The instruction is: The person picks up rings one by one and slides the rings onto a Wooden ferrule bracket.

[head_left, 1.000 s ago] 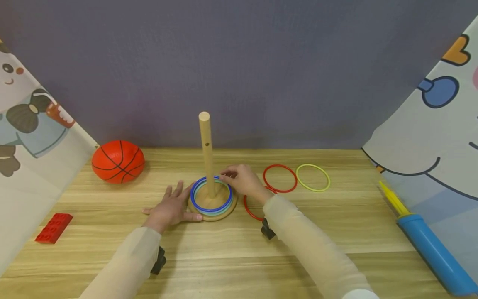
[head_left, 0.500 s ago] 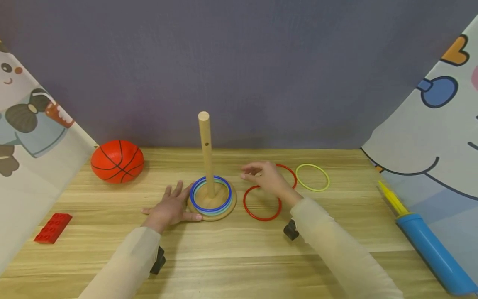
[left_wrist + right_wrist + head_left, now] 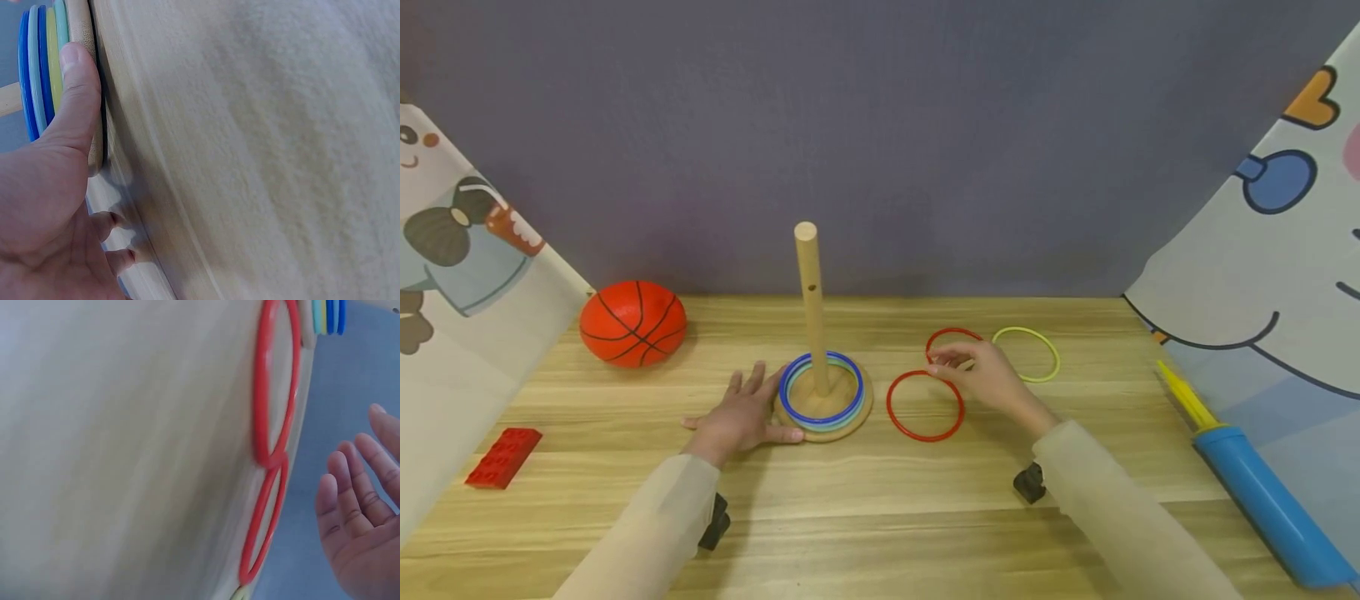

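Back wall (image 3: 970,150): plain dark grey with a purplish cast, matte, meets the counter (image 3: 850,533) in a straight line. Counter's pale wood-look, streaky grain running left to right as I see it. Side panels both white, angled outward toward me. Left panel (image 3: 482,358): cartoon figure, dark bow (image 3: 437,236), pale blue clothing (image 3: 478,271). Right panel (image 3: 1225,267): black line art, orange heart (image 3: 1312,98), blue rounded shape (image 3: 1279,182). Light's soft, fairly even; source out of view.
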Demonstrator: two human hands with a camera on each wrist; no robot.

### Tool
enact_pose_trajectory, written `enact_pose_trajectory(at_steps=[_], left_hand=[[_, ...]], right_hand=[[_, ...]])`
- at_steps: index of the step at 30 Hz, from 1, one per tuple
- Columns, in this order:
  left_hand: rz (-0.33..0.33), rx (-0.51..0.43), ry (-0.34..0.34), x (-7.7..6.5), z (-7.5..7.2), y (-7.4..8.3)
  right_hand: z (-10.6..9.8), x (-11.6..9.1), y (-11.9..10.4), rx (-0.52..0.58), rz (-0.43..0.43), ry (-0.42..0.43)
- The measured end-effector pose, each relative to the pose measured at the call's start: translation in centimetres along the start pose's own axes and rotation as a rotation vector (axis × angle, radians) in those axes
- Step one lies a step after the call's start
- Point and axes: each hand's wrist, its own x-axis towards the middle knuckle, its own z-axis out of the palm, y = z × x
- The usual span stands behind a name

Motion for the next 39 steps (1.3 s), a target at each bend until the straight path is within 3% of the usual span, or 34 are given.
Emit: enact_pose_trajectory(at_steps=[14, 26, 39], left_hand=[[-0.008, 0.000, -0.004, 0.1, -0.1, -0.2], [0.004, 0.005, 0.003, 0.1, 0.1, -0.1], [0.015, 0.001, 0.008, 0.1, 0.1, -0.1]], right_hand=[[-0.6, -2.6, 2.7, -0.062, 0.014, -0.039], [-0.6, -2.5, 3.0, -0.157, 0.038, -0.084], [-0.3, -1.7, 2.7, -0.249, 0.066, -0.070]])
